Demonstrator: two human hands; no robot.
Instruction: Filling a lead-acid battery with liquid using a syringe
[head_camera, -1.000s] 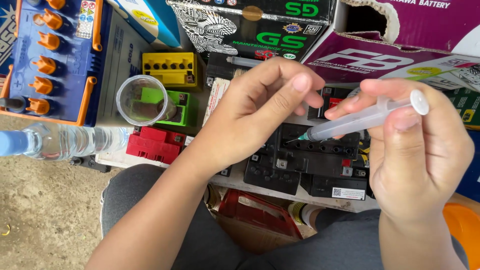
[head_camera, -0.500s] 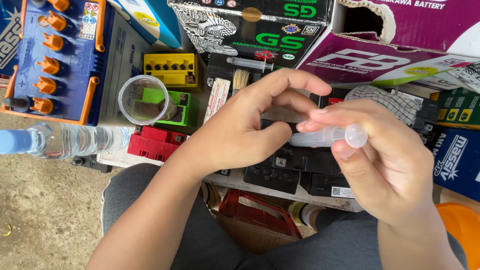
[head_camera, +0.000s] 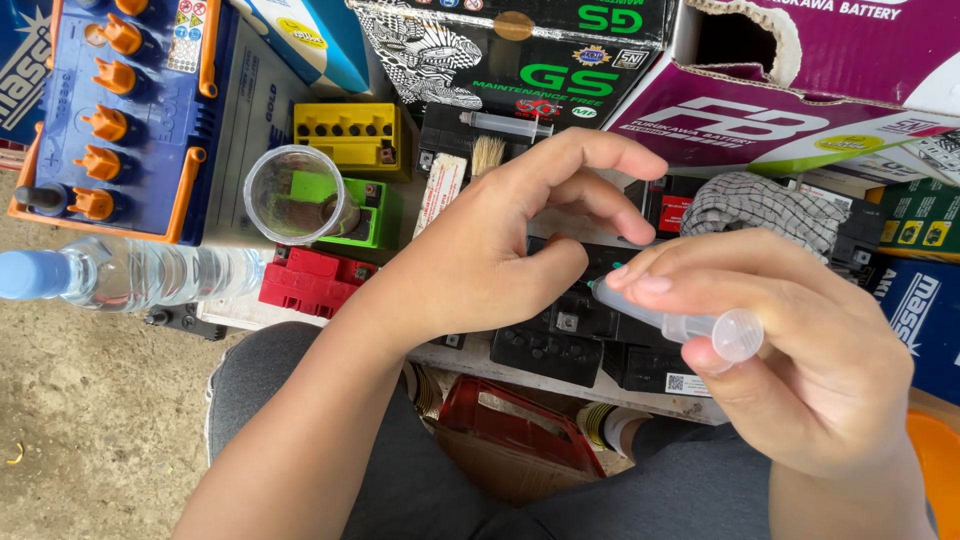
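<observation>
A crowd of batteries fills the board in front of the person's knees. At the far left lies a large blue battery (head_camera: 120, 110) with orange caps, and beside it a small yellow battery (head_camera: 345, 135), a green battery (head_camera: 375, 212) and a red battery (head_camera: 312, 280). A clear plastic cup (head_camera: 297, 195) stands over the green one, open side up. A clear water bottle (head_camera: 130, 272) with a blue cap lies on its side at the left edge, cap pointing left. Further back sit a black printed carton (head_camera: 520, 60) and a purple carton (head_camera: 760, 110), with a spare syringe (head_camera: 505, 124) and a small brush (head_camera: 487, 155) lying in front of them. A grey mesh cloth (head_camera: 765, 205) rests on the right.

The black batteries (head_camera: 560, 335) at the centre are largely hidden by both hands. The left hand (head_camera: 490, 265) hovers over them with fingers loosely spread and curled, its grip closed on nothing visible. The right hand (head_camera: 800, 350) has its grip pinched around a clear syringe (head_camera: 665, 320), thumb under the round plunger end. The syringe's long axis runs from lower right to upper left, the tip pointing toward the left thumb and down at the black batteries; the tip itself is covered by the fingers.
</observation>
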